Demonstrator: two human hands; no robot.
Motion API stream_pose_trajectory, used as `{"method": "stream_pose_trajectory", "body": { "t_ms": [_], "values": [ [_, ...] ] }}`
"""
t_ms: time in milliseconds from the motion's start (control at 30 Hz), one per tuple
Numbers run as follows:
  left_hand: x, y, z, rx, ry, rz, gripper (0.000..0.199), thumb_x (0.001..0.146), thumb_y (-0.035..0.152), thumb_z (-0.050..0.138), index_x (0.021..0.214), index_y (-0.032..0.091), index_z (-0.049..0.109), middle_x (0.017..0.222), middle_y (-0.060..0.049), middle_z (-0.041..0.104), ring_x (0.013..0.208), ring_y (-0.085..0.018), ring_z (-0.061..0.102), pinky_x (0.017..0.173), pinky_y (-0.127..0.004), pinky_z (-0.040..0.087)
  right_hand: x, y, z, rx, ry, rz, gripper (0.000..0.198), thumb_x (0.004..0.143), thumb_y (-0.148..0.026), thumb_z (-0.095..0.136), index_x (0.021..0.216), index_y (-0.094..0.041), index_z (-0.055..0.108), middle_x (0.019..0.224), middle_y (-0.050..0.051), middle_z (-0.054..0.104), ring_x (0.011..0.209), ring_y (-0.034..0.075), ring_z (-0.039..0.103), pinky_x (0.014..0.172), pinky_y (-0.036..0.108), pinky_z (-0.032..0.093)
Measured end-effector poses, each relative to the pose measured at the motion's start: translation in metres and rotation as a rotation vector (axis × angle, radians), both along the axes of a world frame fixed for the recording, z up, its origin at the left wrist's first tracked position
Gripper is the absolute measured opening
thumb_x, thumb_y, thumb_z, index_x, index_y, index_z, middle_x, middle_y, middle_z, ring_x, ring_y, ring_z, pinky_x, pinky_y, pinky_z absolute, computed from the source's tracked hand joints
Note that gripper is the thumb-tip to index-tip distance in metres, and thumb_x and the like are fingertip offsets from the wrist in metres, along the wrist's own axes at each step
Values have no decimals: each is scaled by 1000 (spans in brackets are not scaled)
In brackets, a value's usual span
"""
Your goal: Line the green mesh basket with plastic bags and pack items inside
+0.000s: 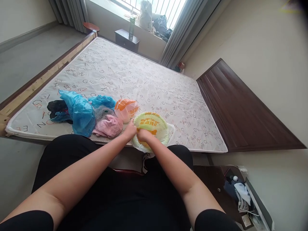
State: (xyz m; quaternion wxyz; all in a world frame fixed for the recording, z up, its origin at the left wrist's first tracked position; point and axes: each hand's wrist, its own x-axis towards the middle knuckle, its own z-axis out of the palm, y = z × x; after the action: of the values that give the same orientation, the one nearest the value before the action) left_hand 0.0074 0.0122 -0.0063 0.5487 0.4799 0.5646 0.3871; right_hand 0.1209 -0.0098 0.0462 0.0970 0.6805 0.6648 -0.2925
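Note:
A round, pale yellow-green thing, wrapped in a clear plastic bag [155, 123] with orange print, rests at the mattress's near edge. My left hand [131, 129] is closed on the bag's left edge. Right beside it, my right hand [143, 135] is also closed on the plastic, over the round thing's lower left; its fingertips are partly hidden. Left of my hands lie a pink cloth [109, 126] and an orange-and-clear plastic bag [125, 107]. Farther left are a crumpled blue plastic bag [80, 112] and a black bundle [57, 107].
A bare mattress [144, 86] with printed letters spreads before me, with a dark wooden headboard [240, 112] on the right. A low dark cabinet [209, 183] with folded clothes [242, 192] stands at lower right. A nightstand [124, 40] holds a bottle [132, 28] by the window.

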Motion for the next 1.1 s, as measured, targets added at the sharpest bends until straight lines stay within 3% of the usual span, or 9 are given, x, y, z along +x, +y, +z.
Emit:
{"method": "stream_pose_trajectory", "body": {
  "t_ms": [267,367,500,600,700,767,867,967,1100],
  "values": [
    [-8,5,8,-55,48,-69,71,78,10,58,148,15,50,132,-15,70,119,-28,68,105,-40,55,129,-27,22,530,-67,-212,50,103,-30,36,146,-20,59,161,10,48,155,27,32,129,49,24],
    [-4,3,9,-8,92,-60,67,80,10,58,146,13,51,135,-16,68,123,-28,66,110,-40,51,150,-34,5,390,58,-402,60,103,-41,36,159,-21,42,168,9,37,156,25,32,125,43,32],
    [-1,6,2,-11,91,-50,62,83,14,56,145,15,52,134,-15,69,122,-28,67,108,-41,52,152,-32,-13,172,222,-488,84,97,-32,46,170,-26,6,158,12,51,135,28,59,109,40,49],
    [-4,7,2,-33,140,-49,62,87,18,55,148,14,48,137,-18,67,124,-30,66,110,-45,51,150,-28,-15,164,211,-514,88,92,-23,44,170,-28,4,142,12,65,117,28,69,97,38,53],
    [-7,-1,15,202,350,-39,65,87,19,58,151,14,47,154,-20,53,149,-32,44,126,-51,32,147,-26,-13,172,198,-523,89,91,-21,43,170,-27,3,132,12,70,108,29,71,91,38,54],
    [-2,-7,28,442,477,-115,64,87,17,58,151,18,49,162,-16,45,159,-30,27,132,-51,18,145,-26,-12,158,200,-515,90,91,-21,43,170,-25,1,127,12,72,106,30,71,90,38,55],
    [20,-9,37,586,542,-462,57,87,14,57,143,23,60,156,-13,53,157,-30,32,132,-50,18,140,-23,-8,134,187,-485,90,91,-22,45,170,-21,1,128,16,71,109,33,71,92,41,53],
    [54,-1,18,489,587,-730,50,79,12,64,127,21,71,153,-16,56,157,-39,31,129,-60,13,137,-19,-1,132,185,-453,89,94,-25,45,170,-17,-1,135,19,68,115,35,68,95,42,52],
    [90,16,-30,211,750,-807,52,71,19,73,123,14,71,155,-27,52,155,-48,29,124,-68,13,136,-15,7,100,192,-432,87,97,-28,45,170,-20,-1,137,19,66,118,35,67,96,44,52]
  ]
}}
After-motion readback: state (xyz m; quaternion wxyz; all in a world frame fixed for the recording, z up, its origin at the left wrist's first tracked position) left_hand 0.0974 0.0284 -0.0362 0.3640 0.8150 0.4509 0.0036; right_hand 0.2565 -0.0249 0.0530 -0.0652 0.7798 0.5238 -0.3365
